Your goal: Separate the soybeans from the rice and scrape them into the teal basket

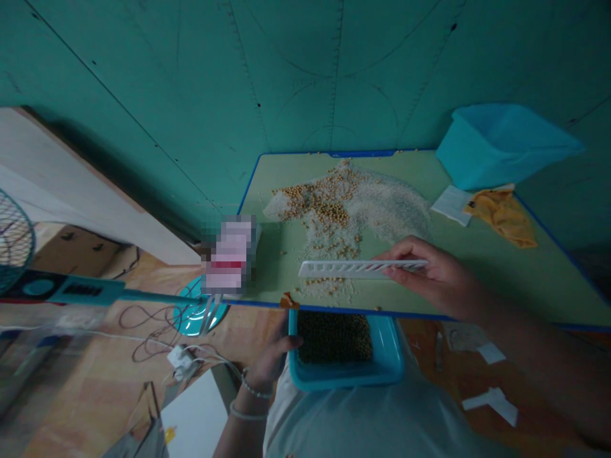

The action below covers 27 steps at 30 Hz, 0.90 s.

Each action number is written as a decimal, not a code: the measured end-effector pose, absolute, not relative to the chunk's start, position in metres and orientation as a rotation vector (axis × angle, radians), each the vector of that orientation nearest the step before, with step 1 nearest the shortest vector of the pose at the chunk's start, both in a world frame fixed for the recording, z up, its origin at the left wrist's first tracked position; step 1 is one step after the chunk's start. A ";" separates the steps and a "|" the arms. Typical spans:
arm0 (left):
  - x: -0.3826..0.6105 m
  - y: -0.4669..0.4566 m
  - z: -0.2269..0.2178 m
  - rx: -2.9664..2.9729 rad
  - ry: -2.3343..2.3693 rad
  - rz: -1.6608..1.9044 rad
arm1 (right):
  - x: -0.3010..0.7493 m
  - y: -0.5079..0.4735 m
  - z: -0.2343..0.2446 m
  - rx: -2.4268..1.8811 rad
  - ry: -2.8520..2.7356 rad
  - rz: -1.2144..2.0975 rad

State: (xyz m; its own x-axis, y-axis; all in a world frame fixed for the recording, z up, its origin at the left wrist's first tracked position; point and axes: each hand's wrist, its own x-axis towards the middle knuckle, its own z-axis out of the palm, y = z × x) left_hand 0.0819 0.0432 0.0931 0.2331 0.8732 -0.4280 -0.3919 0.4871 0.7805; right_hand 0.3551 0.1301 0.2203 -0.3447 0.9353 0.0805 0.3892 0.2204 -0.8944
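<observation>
White, thin and long, with 1 row of slanted slots along its side: a strip (pixel 344 273), seen nearly edge-on. Gripped at its right end in the right hand (pixel 422 273), thumb underneath, fingers bent over the top. Lies crosswise in front of the body, over the table (pixel 267 254), long axis running left to right and almost level with the near edge; free end pointing left, away from the right hand. Cannot tell whether touching the tabletop or held just above.

Right forearm coming in from the lower right, slanting up and leftward to the wrist. Left forearm rising from below, 2 bands (pixel 252 389) around the wrist. Left hand (pixel 274 351) closed on the left side of a blue tub (pixel 389 369), thumb over the rim, other fingers mostly hidden. Dark grains (pixel 334 337) inside the tub, just right of the left thumb.

Beyond the right hand and to its left, yellow beans (pixel 331 213) strewn among white grains (pixel 398 207), with a smaller scatter on the near side of the strip. Farther out to the right of the right hand, a yellow cloth (pixel 506 216) and a blue bin (pixel 491 159).
</observation>
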 end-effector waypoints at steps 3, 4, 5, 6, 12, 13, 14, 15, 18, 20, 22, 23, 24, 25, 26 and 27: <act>0.081 0.043 0.091 0.589 0.983 0.920 | 0.355 0.125 0.221 -1.234 -1.856 1.097; 0.080 0.043 0.090 0.586 0.991 0.906 | 0.356 0.124 0.221 -1.237 -1.859 1.107; 0.080 0.043 0.089 0.582 0.998 0.895 | 0.356 0.122 0.220 -1.238 -1.860 1.117; 0.080 0.043 0.088 0.581 1.006 0.894 | 0.357 0.120 0.220 -1.238 -1.857 1.129; 0.080 0.044 0.087 0.606 1.002 0.966 | 0.364 0.109 0.218 -1.285 -1.789 1.188; 0.080 0.044 0.088 0.599 0.997 0.957 | 0.365 0.107 0.219 -1.309 -1.761 1.187; 0.080 0.045 0.088 0.589 0.993 0.943 | 0.367 0.105 0.219 -1.335 -1.727 1.183; 0.080 0.045 0.088 0.577 0.990 0.928 | 0.369 0.102 0.221 -1.358 -1.691 1.178; 0.080 0.045 0.089 0.544 0.990 0.904 | 0.375 0.097 0.224 -1.392 -1.616 1.179; 0.081 0.046 0.088 0.534 1.002 0.905 | 0.380 0.096 0.223 -1.399 -1.593 1.210; 0.082 0.046 0.089 0.539 1.007 0.901 | 0.382 0.098 0.221 -1.399 -1.573 1.268; 0.082 0.047 0.089 0.546 1.001 0.896 | 0.382 0.100 0.220 -1.404 -1.561 1.300; 0.082 0.047 0.090 0.552 0.993 0.889 | 0.381 0.103 0.218 -1.409 -1.553 1.330; 0.082 0.047 0.091 0.558 0.988 0.885 | 0.380 0.106 0.217 -1.412 -1.546 1.353; 0.082 0.047 0.091 0.562 0.988 0.882 | 0.379 0.110 0.215 -1.415 -1.539 1.370; 0.082 0.048 0.092 0.567 0.996 0.886 | 0.377 0.114 0.213 -1.414 -1.530 1.382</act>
